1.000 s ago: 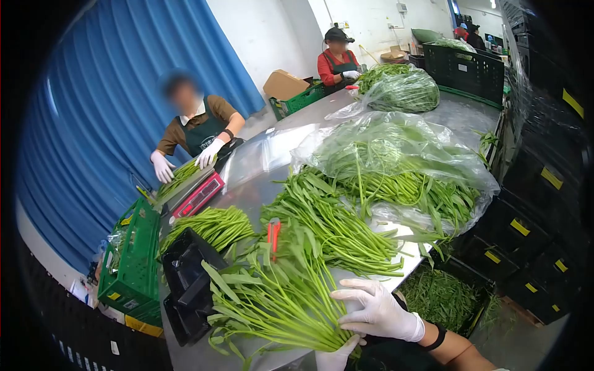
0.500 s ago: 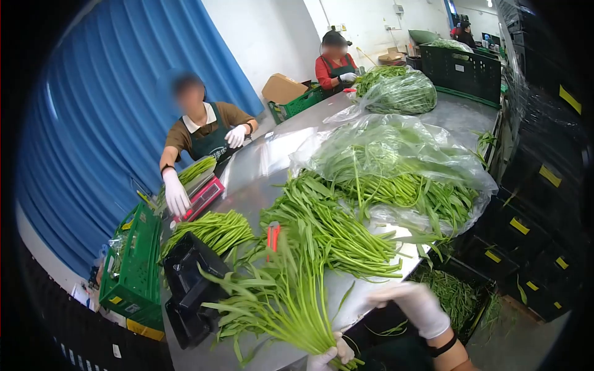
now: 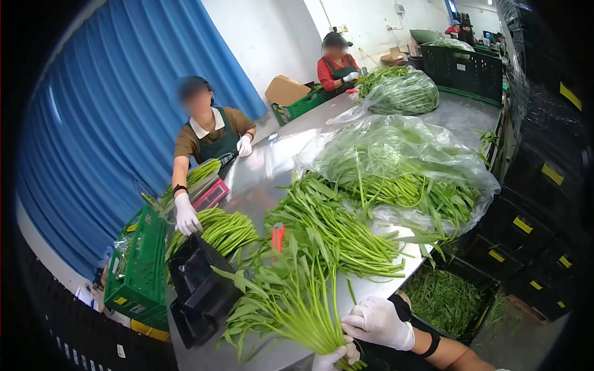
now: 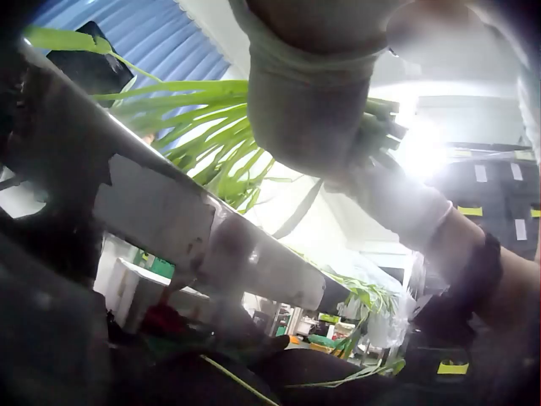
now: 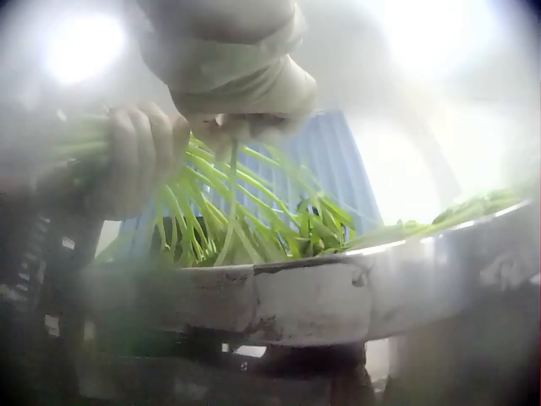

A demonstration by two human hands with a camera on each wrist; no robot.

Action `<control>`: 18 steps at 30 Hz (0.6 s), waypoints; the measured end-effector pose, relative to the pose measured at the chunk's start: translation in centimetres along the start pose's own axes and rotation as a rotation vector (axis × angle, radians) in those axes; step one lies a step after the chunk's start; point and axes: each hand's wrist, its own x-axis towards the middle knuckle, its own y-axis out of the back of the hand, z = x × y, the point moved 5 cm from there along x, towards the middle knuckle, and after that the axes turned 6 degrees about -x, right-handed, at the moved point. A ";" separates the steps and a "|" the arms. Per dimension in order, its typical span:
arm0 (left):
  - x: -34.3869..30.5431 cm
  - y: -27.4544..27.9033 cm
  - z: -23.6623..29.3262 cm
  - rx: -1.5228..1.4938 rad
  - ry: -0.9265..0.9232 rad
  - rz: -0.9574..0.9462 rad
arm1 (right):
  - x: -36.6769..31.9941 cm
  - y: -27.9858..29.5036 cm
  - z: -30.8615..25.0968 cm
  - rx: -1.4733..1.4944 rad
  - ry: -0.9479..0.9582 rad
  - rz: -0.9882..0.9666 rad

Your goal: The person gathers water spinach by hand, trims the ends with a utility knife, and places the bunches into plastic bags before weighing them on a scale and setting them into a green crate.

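Observation:
At the table's near edge, my gloved left hand [image 3: 334, 358] grips the lower stems of a leafy green bunch [image 3: 297, 303], whose leaves fan out over the metal table [image 3: 272, 355]. Beside it on the right, my gloved right hand [image 3: 380, 323] has its fingers curled, pinching a single stem [image 5: 232, 182] that hangs below the fingers in the right wrist view. There the left hand [image 5: 144, 156] wraps round the stems. The left wrist view shows the left hand [image 4: 308, 110] large and the right hand [image 4: 393, 199] close behind it.
A red cutter [image 3: 278, 237], loose greens [image 3: 352, 241] and a bagged pile [image 3: 402, 161] lie beyond the bunch. Black trays [image 3: 201, 281] stand left, touched by another person's hand [image 3: 187, 214]. A crate of leaves [image 3: 445, 297] sits below right.
My right hand moved off the bunch to the right, then came back beside the left hand. The person opposite has reached from the scale to the black trays.

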 end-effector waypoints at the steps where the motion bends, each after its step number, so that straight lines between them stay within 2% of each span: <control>1: 0.1 -0.5 0.0 0.030 -0.016 -0.017 | -0.1 0.8 0.6 -0.080 -0.033 -0.001; 2: 0.2 -0.9 0.1 0.060 -0.032 -0.031 | -0.4 1.9 1.7 -0.158 -0.066 -0.001; 3: 0.2 -1.2 0.4 0.061 -0.032 -0.032 | -0.9 4.1 2.9 -0.259 -0.153 0.188; 4: 0.2 -1.2 1.0 0.065 -0.061 -0.008 | -1.4 6.2 4.3 -0.483 -0.258 0.293; 5: -0.1 -1.1 1.4 0.067 -0.091 0.022 | -1.9 8.6 5.7 -0.610 -0.359 0.324; 7: 0.4 -0.2 1.5 0.062 -0.123 0.039 | -2.4 12.1 7.8 -0.650 -0.637 0.342; 9: 1.5 -1.9 1.8 0.026 -0.077 0.063 | -3.2 12.0 7.8 -0.424 -0.733 0.345; 11: 2.3 -3.6 1.8 -0.038 -0.045 0.003 | -3.9 10.1 5.8 0.057 -0.759 0.303; 12: 2.5 -4.1 1.7 -0.097 -0.022 -0.048 | -4.7 8.8 4.6 0.218 -0.645 0.307; 13: 2.3 -3.4 1.3 -0.096 -0.017 -0.050 | -5.3 7.6 3.1 -0.085 -0.321 0.206; 14: 1.8 -1.9 0.8 -0.194 -0.039 -0.040 | -6.3 6.4 1.4 0.024 -0.214 0.228; 15: 2.0 -1.0 0.7 -0.289 -0.062 -0.035 | -7.1 5.4 0.0 0.007 -0.059 0.237; 16: 2.5 -3.2 1.1 -0.390 -0.062 -0.461 | -7.5 3.8 -0.9 0.036 0.087 0.275; 17: 2.4 -3.3 0.4 -0.388 -0.055 -0.471 | -7.7 3.3 -1.7 0.000 0.144 0.346; 18: 2.0 -1.6 -1.3 -0.335 -0.042 -0.131 | -6.0 2.9 -2.4 0.026 0.144 0.409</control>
